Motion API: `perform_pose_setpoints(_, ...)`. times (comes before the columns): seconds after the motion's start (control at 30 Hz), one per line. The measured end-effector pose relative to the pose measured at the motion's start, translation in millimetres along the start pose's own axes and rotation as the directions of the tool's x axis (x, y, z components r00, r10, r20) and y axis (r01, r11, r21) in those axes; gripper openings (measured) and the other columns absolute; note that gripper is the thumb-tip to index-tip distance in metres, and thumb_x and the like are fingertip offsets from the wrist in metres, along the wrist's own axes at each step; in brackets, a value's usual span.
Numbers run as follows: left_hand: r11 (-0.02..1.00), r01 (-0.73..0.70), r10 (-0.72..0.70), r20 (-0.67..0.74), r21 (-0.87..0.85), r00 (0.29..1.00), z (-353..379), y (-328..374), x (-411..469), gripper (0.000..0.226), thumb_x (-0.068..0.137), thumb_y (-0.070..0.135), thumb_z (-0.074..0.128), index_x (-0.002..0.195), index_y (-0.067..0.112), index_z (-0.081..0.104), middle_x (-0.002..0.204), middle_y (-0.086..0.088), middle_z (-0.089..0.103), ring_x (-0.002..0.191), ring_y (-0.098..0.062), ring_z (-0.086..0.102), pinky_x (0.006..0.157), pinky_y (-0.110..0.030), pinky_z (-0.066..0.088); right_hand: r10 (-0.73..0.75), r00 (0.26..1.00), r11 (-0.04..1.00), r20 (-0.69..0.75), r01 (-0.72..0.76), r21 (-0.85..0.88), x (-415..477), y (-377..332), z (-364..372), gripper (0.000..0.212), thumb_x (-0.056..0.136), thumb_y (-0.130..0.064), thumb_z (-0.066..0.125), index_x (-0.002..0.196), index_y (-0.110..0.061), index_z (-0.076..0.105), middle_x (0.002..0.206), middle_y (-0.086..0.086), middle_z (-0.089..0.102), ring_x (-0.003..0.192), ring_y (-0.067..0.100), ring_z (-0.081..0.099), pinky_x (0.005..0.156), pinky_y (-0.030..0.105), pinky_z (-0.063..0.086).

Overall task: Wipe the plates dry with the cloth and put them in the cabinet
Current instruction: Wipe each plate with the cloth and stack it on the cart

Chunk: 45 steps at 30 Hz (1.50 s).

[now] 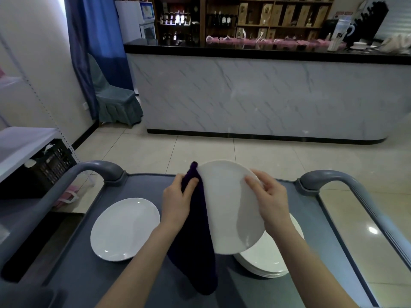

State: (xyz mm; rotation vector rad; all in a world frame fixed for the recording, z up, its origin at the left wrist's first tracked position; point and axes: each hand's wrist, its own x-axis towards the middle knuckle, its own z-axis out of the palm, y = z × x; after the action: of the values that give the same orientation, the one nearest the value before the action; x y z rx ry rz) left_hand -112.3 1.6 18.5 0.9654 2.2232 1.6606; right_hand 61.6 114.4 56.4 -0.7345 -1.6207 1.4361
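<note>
My right hand (pixel 270 200) holds a white plate (pixel 226 207) by its right rim, tilted up above the grey cart top (pixel 142 283). My left hand (pixel 178 201) grips a dark purple cloth (pixel 195 245) against the plate's left edge; the cloth hangs down to the cart. A single white plate (pixel 124 228) lies flat on the cart to the left. A stack of white plates (pixel 269 256) sits on the right, partly hidden under the held plate and my right forearm.
The cart has grey handles at the far left (pixel 97 168) and far right (pixel 329 177). A black crate (pixel 51 167) sits under a white shelf on the left. Across the tiled floor stands a marble-fronted counter (pixel 255 94) with shelving behind.
</note>
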Motion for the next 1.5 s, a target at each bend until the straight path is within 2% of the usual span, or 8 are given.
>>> perform_pose_setpoints(0.17,0.989,0.082,-0.086,-0.033,-0.121,0.996,0,-13,-13,0.02,0.098,0.033,0.057,0.081,0.023,0.058,0.068,0.012,0.062,0.06,0.001,0.052,0.054,-0.014,0.041,0.038,0.997,0.991,0.068,-0.029,-0.129,-4,9,-11,0.007,0.091,-0.034,0.064,0.095,-0.039,0.067,0.075,-0.013,0.07,0.064,0.003,0.057,0.058,0.013,0.044)
perform_pose_setpoints(0.37,0.992,-0.119,0.114,0.127,0.032,0.985,-4,1,-12,0.014,0.095,0.033,0.061,0.085,0.041,0.055,0.077,0.021,0.065,0.075,0.0,0.06,0.063,-0.013,0.044,0.111,0.911,0.823,0.398,0.14,-0.55,25,-5,-20,0.013,0.087,-0.045,0.071,0.095,-0.042,0.061,0.086,-0.017,0.072,0.077,-0.002,0.063,0.065,0.018,0.049)
perform_pose_setpoints(0.47,0.982,-0.176,0.16,0.199,0.066,0.967,-5,6,-6,0.006,0.094,0.036,0.061,0.088,0.035,0.059,0.077,0.018,0.065,0.076,-0.003,0.059,0.064,-0.017,0.045,0.103,0.878,0.781,0.468,0.22,-0.585,30,-6,-12,0.02,0.094,-0.046,0.061,0.09,-0.027,0.066,0.083,-0.009,0.068,0.079,0.007,0.06,0.07,0.024,0.047)
perform_pose_setpoints(0.7,1.0,-0.022,0.021,-0.022,-0.019,1.0,-1,-4,-19,0.01,0.097,0.033,0.057,0.087,0.035,0.058,0.076,0.022,0.065,0.072,0.002,0.058,0.059,-0.013,0.039,-0.066,0.986,0.914,0.153,0.122,-0.387,10,2,-5,0.046,0.098,-0.032,0.061,0.055,-0.029,0.045,0.054,-0.014,0.038,0.055,0.004,0.035,0.052,0.017,0.028)
perform_pose_setpoints(0.87,0.98,0.138,-0.159,-0.149,-0.142,0.976,5,-13,-35,0.011,0.099,0.037,0.054,0.091,0.031,0.059,0.08,0.014,0.067,0.072,0.005,0.059,0.06,-0.009,0.041,0.027,0.985,0.988,-0.173,-0.053,-0.146,-10,18,2,0.047,0.097,-0.035,0.061,0.063,-0.01,0.04,0.058,-0.009,0.034,0.055,0.008,0.031,0.047,0.015,0.025)
perform_pose_setpoints(1.2,0.978,-0.188,0.152,0.299,0.094,0.942,-8,21,0,0.015,0.093,0.034,0.064,0.085,0.042,0.054,0.074,0.015,0.063,0.071,0.002,0.056,0.061,-0.011,0.039,-0.019,0.96,0.864,0.279,0.156,-0.479,1,7,-7,0.026,0.096,-0.039,0.062,0.073,-0.026,0.066,0.066,-0.011,0.061,0.063,0.003,0.05,0.058,0.016,0.037)
perform_pose_setpoints(1.33,0.986,-0.128,0.116,0.117,0.104,0.986,-8,13,-2,0.009,0.093,0.038,0.062,0.088,0.036,0.056,0.075,0.013,0.064,0.073,-0.003,0.057,0.06,-0.013,0.039,-0.074,0.986,0.891,0.152,0.134,-0.434,-2,7,-2,0.036,0.097,-0.036,0.062,0.066,-0.018,0.06,0.059,-0.008,0.051,0.059,0.005,0.043,0.056,0.019,0.033)
perform_pose_setpoints(1.5,0.983,0.134,-0.155,-0.173,-0.128,0.973,0,-5,-24,0.009,0.097,0.04,0.057,0.091,0.032,0.057,0.083,0.014,0.066,0.08,-0.002,0.061,0.062,-0.012,0.041,-0.029,0.963,0.989,-0.266,-0.012,-0.15,-19,12,16,0.047,0.099,-0.035,0.058,0.059,-0.02,0.04,0.054,-0.012,0.037,0.053,0.005,0.033,0.049,0.016,0.029)
